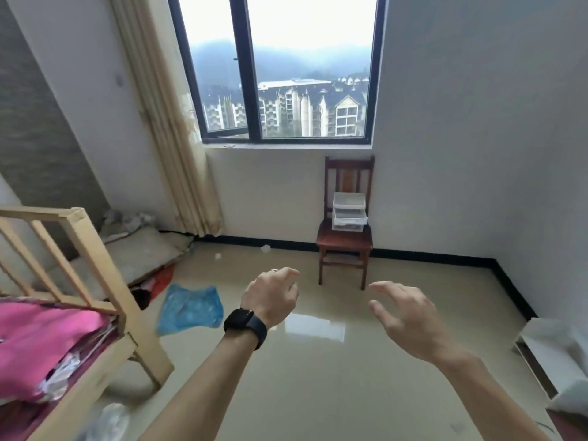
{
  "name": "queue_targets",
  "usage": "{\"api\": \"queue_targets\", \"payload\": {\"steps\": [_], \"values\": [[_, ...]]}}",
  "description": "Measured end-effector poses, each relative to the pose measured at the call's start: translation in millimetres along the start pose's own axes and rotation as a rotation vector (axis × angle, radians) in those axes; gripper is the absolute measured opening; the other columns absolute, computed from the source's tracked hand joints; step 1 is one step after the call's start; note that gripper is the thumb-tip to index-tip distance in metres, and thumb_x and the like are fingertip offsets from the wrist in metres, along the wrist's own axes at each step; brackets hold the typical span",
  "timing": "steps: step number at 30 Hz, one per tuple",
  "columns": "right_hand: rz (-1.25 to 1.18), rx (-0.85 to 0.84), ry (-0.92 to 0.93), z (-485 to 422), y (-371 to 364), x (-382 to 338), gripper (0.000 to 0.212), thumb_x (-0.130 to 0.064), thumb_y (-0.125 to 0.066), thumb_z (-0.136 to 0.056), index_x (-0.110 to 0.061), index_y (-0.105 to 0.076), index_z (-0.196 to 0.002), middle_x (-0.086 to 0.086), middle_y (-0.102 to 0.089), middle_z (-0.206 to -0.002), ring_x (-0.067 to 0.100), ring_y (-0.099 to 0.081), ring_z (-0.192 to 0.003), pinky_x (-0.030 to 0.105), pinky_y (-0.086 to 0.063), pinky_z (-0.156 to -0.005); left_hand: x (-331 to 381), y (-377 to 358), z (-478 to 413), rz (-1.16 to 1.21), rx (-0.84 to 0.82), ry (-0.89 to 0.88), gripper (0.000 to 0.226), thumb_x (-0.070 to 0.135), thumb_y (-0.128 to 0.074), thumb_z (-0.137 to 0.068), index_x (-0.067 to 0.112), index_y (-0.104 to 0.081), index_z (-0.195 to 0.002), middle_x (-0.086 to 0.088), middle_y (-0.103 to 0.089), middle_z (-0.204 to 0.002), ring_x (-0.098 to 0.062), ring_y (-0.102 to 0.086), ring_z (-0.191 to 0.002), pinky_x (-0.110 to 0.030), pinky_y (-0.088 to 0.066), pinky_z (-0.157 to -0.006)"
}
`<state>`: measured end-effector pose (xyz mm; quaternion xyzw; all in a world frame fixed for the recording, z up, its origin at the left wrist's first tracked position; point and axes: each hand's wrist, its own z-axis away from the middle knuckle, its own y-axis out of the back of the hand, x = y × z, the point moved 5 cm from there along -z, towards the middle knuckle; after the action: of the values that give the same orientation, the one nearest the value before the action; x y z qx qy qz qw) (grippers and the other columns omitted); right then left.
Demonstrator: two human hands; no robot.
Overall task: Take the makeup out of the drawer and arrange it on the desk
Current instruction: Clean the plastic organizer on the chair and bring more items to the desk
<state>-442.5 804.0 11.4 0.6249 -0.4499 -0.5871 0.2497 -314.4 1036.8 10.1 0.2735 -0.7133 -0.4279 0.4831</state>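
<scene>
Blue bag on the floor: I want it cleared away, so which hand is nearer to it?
Left. The left hand hovers in the air just right of the blue bag. The right hand is farther right, beyond the left hand.

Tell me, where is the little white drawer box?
Head view, right of centre: the drawer box sits on the wooden chair under the window.
</scene>
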Motion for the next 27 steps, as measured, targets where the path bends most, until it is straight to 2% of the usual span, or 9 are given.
{"api": "queue_targets", "payload": {"steps": [6, 13, 18, 27], "values": [[-0.009, 0.032, -0.093, -119.7, 7.8, 42.9, 0.035, -0.037, -0.058, -0.099, -0.032, -0.06, -0.133, -0.012, -0.063, -0.129, 0.013, -0.048, -0.128, 0.027, -0.038, -0.099, 11.2, -24.2, -145.4, 0.025, -0.026, -0.031, 0.027, 0.037, -0.054, -0.092, 0.042, -0.064, -0.117, 0.009, -0.068, -0.112, -0.019, -0.063, -0.104, -0.035, -0.053, -0.086], [-0.016, 0.017, -0.101, -277.4, 2.0, 125.7, 0.035, -0.039, -0.058, -0.099, -0.033, -0.059, -0.133, -0.011, -0.064, -0.128, 0.014, -0.049, -0.127, 0.029, -0.04, -0.101, 36.3, -82.7, -312.2, 0.045, -0.026, -0.056, 0.027, 0.037, -0.056, -0.093, 0.042, -0.066, -0.117, 0.011, -0.068, -0.116, -0.015, -0.063, -0.108, -0.034, -0.052, -0.089], [-0.049, -0.026, -0.101, -388.0, -0.7, 184.2, 0.034, -0.041, -0.056, -0.099, -0.036, -0.058, -0.133, -0.015, -0.062, -0.129, 0.011, -0.048, -0.127, 0.029, -0.04, -0.102, 46.7, -122.8, -416.1, 0.08, -0.04, 0.002, 0.027, 0.037, -0.056, -0.092, 0.043, -0.066, -0.117, 0.016, -0.068, -0.116, -0.01, -0.063, -0.109, -0.03, -0.051, -0.089], [-0.056, -0.147, -0.142, -553.1, -41.7, 266.9, 0.033, -0.043, -0.053, -0.1, -0.038, -0.057, -0.132, -0.019, -0.063, -0.122, 0.008, -0.049, -0.122, 0.028, -0.041, -0.096, 26.0, -205.9, -575.5, 0.072, -0.143, 0.096, 0.029, 0.039, -0.054, -0.093, 0.042, -0.064, -0.12, 0.014, -0.066, -0.119, -0.014, -0.063, -0.109, -0.032, -0.052, -0.089]]}}
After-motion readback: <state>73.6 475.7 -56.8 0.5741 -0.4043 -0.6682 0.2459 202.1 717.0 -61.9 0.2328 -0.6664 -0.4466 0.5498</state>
